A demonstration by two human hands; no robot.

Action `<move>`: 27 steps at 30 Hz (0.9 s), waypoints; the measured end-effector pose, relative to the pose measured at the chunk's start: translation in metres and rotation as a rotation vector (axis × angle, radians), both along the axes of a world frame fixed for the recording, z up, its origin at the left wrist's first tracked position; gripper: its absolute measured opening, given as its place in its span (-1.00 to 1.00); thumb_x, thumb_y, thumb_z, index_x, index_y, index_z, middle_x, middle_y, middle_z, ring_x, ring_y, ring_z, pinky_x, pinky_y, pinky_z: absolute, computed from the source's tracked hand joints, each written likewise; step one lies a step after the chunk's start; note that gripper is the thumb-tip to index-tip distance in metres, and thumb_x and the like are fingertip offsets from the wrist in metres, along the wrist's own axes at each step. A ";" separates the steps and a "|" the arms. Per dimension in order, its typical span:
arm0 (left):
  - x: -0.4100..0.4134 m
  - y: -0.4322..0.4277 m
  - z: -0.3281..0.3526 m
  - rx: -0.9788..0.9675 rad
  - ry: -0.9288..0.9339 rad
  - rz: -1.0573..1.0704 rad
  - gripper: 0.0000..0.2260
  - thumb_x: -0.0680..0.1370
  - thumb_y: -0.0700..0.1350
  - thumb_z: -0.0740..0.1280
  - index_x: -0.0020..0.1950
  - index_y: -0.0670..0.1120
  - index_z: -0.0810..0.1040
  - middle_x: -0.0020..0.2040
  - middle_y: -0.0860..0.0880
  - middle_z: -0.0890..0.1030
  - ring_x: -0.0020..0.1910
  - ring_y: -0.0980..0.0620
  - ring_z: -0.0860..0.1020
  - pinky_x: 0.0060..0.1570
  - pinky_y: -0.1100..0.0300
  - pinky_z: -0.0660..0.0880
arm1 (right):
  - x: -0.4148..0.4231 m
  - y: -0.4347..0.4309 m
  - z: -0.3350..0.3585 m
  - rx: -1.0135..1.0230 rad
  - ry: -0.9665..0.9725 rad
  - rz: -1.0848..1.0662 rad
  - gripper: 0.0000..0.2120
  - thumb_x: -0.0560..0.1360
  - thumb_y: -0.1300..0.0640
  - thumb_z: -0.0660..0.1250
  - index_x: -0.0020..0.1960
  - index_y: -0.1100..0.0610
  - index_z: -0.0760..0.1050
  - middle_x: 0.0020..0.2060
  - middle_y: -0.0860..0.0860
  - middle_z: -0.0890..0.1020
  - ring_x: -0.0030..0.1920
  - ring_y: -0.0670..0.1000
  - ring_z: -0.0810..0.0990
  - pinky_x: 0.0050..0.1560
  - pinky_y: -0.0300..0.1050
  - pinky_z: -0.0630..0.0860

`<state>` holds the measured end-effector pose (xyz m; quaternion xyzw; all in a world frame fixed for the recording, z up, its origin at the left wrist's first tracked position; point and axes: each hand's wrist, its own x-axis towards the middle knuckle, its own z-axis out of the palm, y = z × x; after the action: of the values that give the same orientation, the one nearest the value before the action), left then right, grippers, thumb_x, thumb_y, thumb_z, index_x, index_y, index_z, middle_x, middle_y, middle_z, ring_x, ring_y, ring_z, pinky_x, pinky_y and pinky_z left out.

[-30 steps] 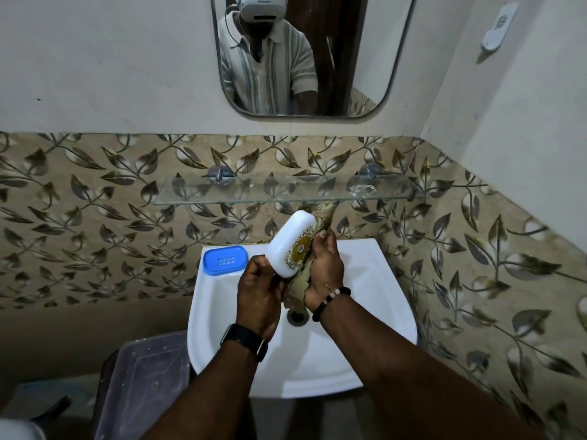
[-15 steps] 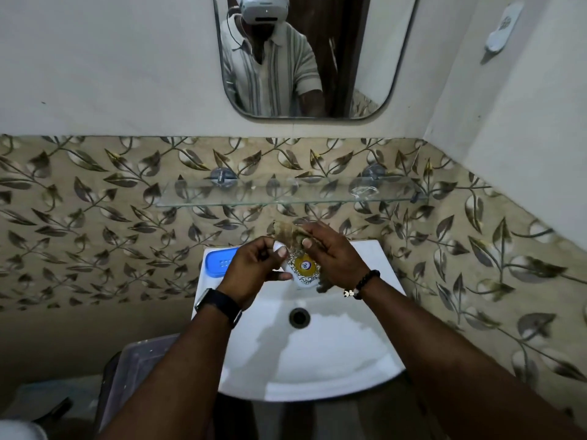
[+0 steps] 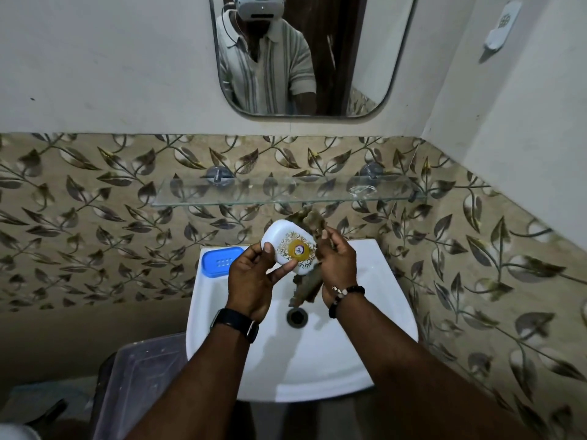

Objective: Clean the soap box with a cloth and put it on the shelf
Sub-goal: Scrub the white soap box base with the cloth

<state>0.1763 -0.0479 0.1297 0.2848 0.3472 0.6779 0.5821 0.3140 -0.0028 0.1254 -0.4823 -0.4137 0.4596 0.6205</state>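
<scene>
Left hand (image 3: 251, 277) grips the white rounded plastic soap box with the gold round label (image 3: 287, 246), thumb on its left edge and fingertips under its lower edge, held tilted over the back of the white ceramic sink (image 3: 381, 312), below the clear glass wall shelf (image 3: 254, 198). Right hand (image 3: 338, 265) is curled round a crumpled brown cloth (image 3: 313, 222), apparently pressed to the box's right side; the contact is partly hidden.

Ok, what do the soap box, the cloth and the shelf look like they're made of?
Soap box: likely plastic, smooth glossy white with rounded moulded corners and a gold printed label. Cloth: soft fabric, brownish, matte, bunching and hanging limp. Shelf: clear glass, since the leaf tiles show through it.
</scene>
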 end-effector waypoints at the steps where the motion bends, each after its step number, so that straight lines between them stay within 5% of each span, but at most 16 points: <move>1: 0.000 0.001 0.000 -0.002 -0.017 0.007 -0.70 0.54 -0.10 0.34 0.07 -0.34 0.52 0.01 -0.28 0.62 0.03 -0.20 0.65 -0.03 -0.01 0.64 | -0.002 -0.002 -0.001 -0.033 0.068 -0.019 -0.83 0.63 0.12 0.27 0.02 0.15 0.61 -0.06 0.10 0.68 -0.01 0.14 0.66 0.05 0.11 0.61; 8: 0.010 -0.010 -0.007 -0.014 -0.052 -0.080 -0.78 0.57 -0.10 0.28 0.01 -0.26 0.55 -0.06 -0.18 0.69 -0.05 -0.11 0.69 -0.03 0.04 0.65 | -0.014 -0.015 -0.011 -0.214 0.290 -0.035 -0.72 0.66 -0.01 0.18 -0.12 0.08 0.54 -0.08 0.14 0.67 -0.07 0.16 0.66 0.08 0.17 0.57; 13: -0.004 -0.007 -0.006 -0.045 0.105 -0.170 -0.72 0.68 -0.12 0.13 0.09 -0.12 0.64 -0.01 -0.08 0.72 -0.05 -0.02 0.68 -0.11 0.05 0.62 | 0.004 -0.006 0.000 0.037 -0.350 -0.196 -0.73 0.66 0.01 0.15 -0.20 0.01 0.41 -0.33 -0.08 0.50 -0.27 -0.02 0.48 -0.18 -0.04 0.43; 16: 0.000 -0.004 -0.006 -0.078 0.078 -0.202 -0.70 0.66 -0.10 0.18 0.25 -0.24 0.56 0.16 -0.22 0.66 0.14 -0.16 0.63 0.09 -0.13 0.58 | 0.000 -0.011 0.004 0.143 -0.607 -0.336 -0.77 0.67 0.05 0.15 0.00 0.11 0.53 -0.03 0.02 0.57 -0.01 0.06 0.56 -0.05 -0.10 0.45; 19: 0.013 -0.004 -0.011 -0.091 0.056 -0.182 -0.69 0.64 -0.10 0.20 0.27 -0.25 0.54 0.17 -0.25 0.64 0.16 -0.16 0.62 0.04 0.01 0.60 | -0.011 -0.018 -0.007 0.193 -0.643 -0.314 -0.69 0.66 0.12 0.14 0.32 0.15 0.52 0.42 0.08 0.45 0.46 0.02 0.35 0.39 -0.06 0.35; 23: 0.018 -0.003 -0.011 -0.063 0.105 -0.162 -0.76 0.54 -0.08 0.31 0.09 -0.22 0.59 0.04 -0.19 0.67 0.04 -0.13 0.62 -0.03 0.08 0.59 | -0.020 -0.039 -0.018 0.500 -0.826 -0.201 -0.64 0.63 0.22 0.15 0.41 0.14 0.43 0.43 0.08 0.45 0.51 0.00 0.28 0.47 0.11 0.25; 27: 0.012 0.001 -0.019 -0.062 0.119 -0.118 -0.76 0.60 -0.32 0.25 0.23 -0.18 0.56 0.14 -0.20 0.65 0.10 -0.15 0.60 0.08 -0.09 0.55 | -0.022 -0.050 -0.014 0.740 -0.858 0.119 -0.52 0.59 0.42 0.15 0.46 0.15 0.37 0.49 0.11 0.36 0.55 0.07 0.20 0.56 0.09 0.09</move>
<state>0.1882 -0.0467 0.1108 0.3263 0.3847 0.6133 0.6078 0.2921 -0.0524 0.1112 -0.3520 -0.7886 0.0814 0.4976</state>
